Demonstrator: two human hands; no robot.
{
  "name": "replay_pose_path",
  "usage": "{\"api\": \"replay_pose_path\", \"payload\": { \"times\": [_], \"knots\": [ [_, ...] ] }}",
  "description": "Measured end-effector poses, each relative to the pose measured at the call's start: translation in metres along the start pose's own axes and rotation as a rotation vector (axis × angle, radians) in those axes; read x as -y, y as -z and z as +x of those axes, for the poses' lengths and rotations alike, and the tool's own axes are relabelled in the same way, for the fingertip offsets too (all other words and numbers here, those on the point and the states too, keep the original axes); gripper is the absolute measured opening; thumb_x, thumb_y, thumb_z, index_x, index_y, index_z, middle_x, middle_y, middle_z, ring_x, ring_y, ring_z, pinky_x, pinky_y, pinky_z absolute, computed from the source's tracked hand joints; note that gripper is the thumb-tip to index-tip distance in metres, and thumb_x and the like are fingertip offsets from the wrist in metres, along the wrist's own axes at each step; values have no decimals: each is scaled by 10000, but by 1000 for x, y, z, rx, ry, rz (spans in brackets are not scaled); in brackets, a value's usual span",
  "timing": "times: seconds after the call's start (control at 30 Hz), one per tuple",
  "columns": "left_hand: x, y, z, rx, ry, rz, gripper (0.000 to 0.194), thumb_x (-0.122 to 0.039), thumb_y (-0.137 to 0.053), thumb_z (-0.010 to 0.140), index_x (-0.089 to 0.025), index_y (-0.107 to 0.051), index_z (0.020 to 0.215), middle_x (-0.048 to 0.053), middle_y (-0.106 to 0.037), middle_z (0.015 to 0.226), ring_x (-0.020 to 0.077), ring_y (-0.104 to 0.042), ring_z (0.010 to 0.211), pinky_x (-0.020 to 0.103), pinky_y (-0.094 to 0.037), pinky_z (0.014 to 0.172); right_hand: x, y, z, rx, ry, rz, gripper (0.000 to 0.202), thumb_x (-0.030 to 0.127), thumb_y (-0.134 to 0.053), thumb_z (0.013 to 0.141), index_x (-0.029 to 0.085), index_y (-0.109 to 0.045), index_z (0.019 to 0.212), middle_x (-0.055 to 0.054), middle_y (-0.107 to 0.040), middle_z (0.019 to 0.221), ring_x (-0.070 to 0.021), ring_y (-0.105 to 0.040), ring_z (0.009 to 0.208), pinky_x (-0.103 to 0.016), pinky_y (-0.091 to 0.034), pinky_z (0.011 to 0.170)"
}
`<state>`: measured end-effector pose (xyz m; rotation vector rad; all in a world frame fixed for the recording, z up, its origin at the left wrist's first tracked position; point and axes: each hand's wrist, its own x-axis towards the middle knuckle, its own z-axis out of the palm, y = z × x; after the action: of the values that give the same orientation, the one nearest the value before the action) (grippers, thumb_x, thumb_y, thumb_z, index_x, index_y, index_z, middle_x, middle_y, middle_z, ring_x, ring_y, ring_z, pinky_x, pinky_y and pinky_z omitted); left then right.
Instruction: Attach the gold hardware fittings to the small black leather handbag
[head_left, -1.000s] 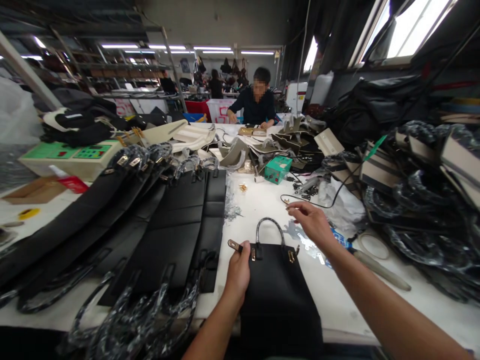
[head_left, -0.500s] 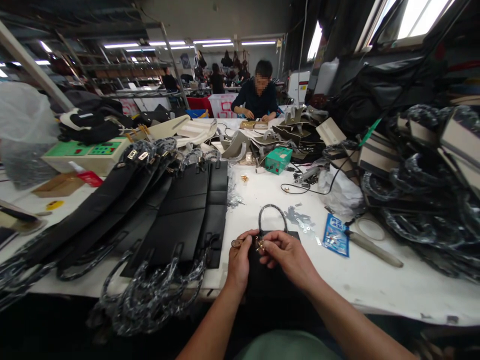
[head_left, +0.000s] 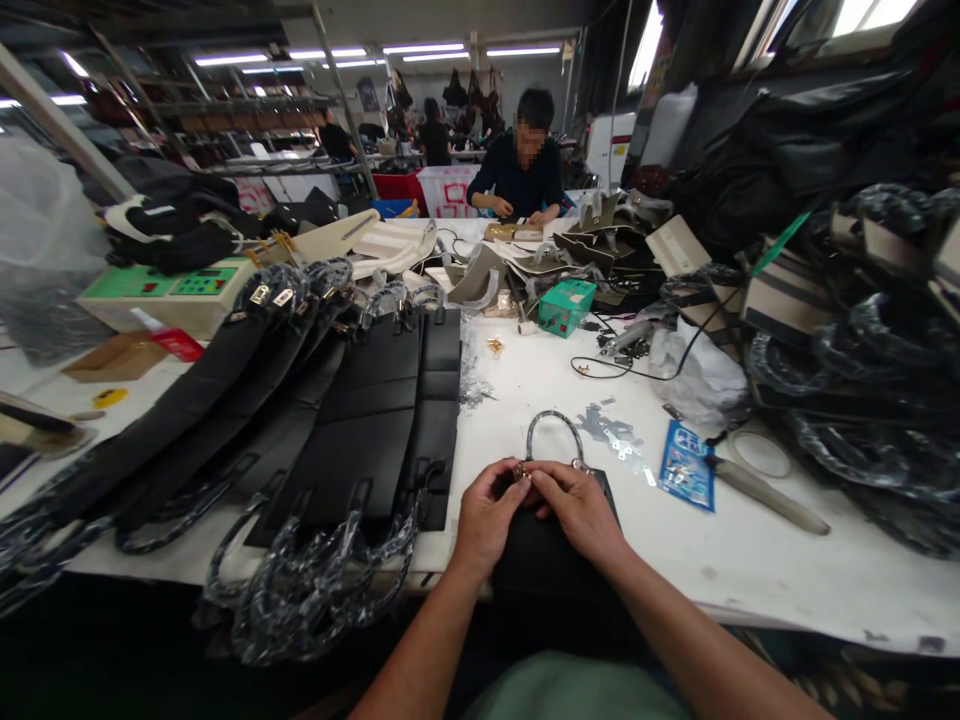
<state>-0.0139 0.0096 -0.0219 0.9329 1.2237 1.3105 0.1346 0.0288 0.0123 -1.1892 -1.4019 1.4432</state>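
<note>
A black bag panel (head_left: pixel 559 560) lies partly on the table's front edge and partly over my lap, its plastic-wrapped handle (head_left: pixel 553 415) arching away from me. Near the handle's left base, a small gold metal fitting (head_left: pixel 525 474) is pinched between my two hands. My left hand (head_left: pixel 487 510) has thumb and fingers closed at its left side. From the right, the thumb and forefinger of my right hand (head_left: pixel 574 500) press on the same fitting. The fingers hide most of it, so its exact shape cannot be made out.
Several black bag panels (head_left: pixel 360 420) with wrapped handles are stacked on the left. Flat metal plates (head_left: pixel 619 435), a blue packet (head_left: pixel 687 465) and a grey-handled tool (head_left: pixel 772 495) lie right. Beyond are a green box (head_left: pixel 566 306) and a co-worker (head_left: pixel 517 165).
My hands have come together; the right hand has brought the gold fitting to the left hand at the panel. The view has shifted slightly.
</note>
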Motion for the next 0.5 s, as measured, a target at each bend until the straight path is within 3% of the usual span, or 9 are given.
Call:
{"api": "replay_pose_path", "payload": {
  "times": [0.23, 0.37, 0.5],
  "knots": [
    [-8, 3, 0, 51, 13, 58, 367, -425, -651, 851, -206, -678, 1144, 81, -687, 1210, 235, -611, 1147, 372, -420, 1054, 0, 2, 1, 32, -53, 40, 290, 430, -679, 844, 176, -717, 980, -38, -711, 794, -177, -667, 713, -266, -527, 598],
    [-7, 6, 2, 110, -5, 114, 373, -433, -584, 898, -210, -668, 1187, 91, -633, 1309, 249, -562, 1230, 388, -378, 1099, 1, 1, 4, 33, -47, 90, 325, 415, -707, 830, 191, -677, 1065, -17, -685, 810, -157, -648, 696, -241, -500, 566],
    [-7, 5, 0, 103, 26, 57, 367, -424, -587, 897, -196, -663, 1174, 93, -668, 1234, 252, -588, 1181, 392, -408, 1064, 2, -4, 6, 28, -68, 24, 360, 472, -701, 816, 197, -702, 1048, -40, -719, 828, -202, -674, 740, -280, -528, 593]
  ]
}}
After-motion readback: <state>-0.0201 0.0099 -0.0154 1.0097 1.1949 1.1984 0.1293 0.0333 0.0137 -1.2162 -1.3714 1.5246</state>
